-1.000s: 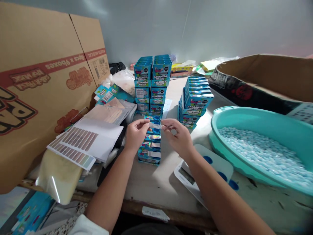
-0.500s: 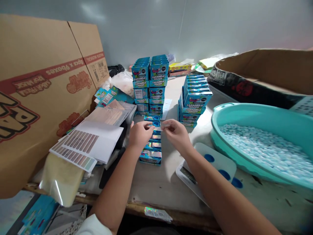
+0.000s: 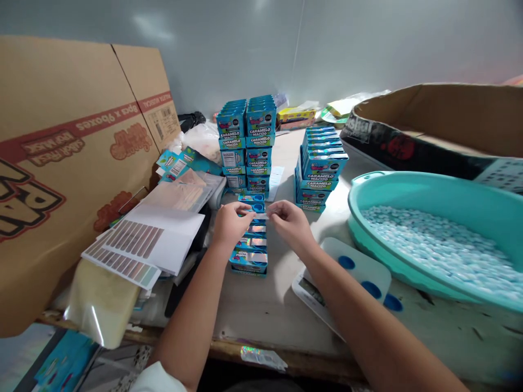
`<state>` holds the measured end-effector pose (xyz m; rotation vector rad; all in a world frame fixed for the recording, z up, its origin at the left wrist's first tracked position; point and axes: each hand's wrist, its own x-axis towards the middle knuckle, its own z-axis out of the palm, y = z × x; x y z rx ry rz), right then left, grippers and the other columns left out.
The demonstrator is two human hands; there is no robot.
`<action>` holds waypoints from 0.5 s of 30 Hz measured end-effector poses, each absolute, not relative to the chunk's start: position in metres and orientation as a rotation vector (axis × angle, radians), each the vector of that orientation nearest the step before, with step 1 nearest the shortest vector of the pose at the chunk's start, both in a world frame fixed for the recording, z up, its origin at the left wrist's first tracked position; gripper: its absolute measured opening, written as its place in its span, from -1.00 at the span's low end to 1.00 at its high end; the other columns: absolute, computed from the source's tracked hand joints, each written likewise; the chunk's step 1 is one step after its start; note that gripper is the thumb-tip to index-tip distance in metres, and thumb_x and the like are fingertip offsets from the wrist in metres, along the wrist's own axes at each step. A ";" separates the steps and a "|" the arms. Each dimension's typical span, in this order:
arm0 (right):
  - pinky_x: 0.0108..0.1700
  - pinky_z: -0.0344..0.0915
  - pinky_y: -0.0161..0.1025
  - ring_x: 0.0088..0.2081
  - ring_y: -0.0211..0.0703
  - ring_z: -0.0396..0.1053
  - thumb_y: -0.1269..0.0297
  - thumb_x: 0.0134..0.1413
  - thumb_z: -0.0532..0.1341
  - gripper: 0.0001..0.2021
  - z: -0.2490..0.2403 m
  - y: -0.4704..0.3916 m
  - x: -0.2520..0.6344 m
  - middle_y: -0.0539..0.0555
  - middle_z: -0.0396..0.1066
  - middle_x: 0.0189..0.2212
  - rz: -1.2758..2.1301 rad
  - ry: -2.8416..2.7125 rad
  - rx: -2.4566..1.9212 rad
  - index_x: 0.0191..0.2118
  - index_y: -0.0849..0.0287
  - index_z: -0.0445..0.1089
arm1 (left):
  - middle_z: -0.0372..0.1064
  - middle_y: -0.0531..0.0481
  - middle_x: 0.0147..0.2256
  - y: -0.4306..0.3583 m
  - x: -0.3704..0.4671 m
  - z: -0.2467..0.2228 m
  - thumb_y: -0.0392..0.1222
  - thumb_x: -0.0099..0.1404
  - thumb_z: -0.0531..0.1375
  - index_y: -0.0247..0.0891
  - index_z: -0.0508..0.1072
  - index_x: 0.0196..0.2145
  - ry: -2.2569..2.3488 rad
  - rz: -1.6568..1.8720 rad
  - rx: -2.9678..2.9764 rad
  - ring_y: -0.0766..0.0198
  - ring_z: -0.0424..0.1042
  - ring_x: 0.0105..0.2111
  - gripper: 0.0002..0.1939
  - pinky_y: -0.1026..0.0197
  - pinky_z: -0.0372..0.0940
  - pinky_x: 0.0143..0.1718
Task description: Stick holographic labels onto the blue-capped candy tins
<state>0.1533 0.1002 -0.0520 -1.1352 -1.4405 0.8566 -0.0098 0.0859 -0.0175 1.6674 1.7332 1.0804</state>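
Observation:
In the middle of the table, my left hand [image 3: 232, 224] and my right hand [image 3: 291, 222] face each other over a row of small blue candy boxes [image 3: 249, 257]. A small shiny sticker strip [image 3: 261, 216] stretches between my two sets of pinched fingertips, low over one box. Nearer boxes in the row carry similar silvery strips across their tops; the farther ones show round blue spots without a strip. My fingers partly cover the boxes beneath them.
Behind the row rise stacked blue candy boxes [image 3: 260, 142], with another stack [image 3: 321, 169] to the right. A turquoise tub [image 3: 355, 212] of wrapped candies and a scale [image 3: 312, 296] stand right. Sticker sheets [image 3: 137, 239] and a big carton [image 3: 81, 98] lie left.
My right hand has brought the strip left and down to the box, where it now spans between both hands. The whole view has shifted slightly.

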 end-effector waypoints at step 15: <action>-0.37 0.21 -0.23 -0.47 -0.16 0.28 0.14 -0.01 0.15 -0.78 -0.074 0.106 0.144 -0.08 0.29 -0.53 1.015 -1.389 -1.233 -0.24 0.10 0.29 | 0.38 -0.02 -0.29 0.091 -0.013 -0.033 -0.35 0.16 0.34 -0.23 0.57 -0.20 1.769 1.210 1.810 0.24 0.44 -0.29 -0.78 0.21 0.35 -0.19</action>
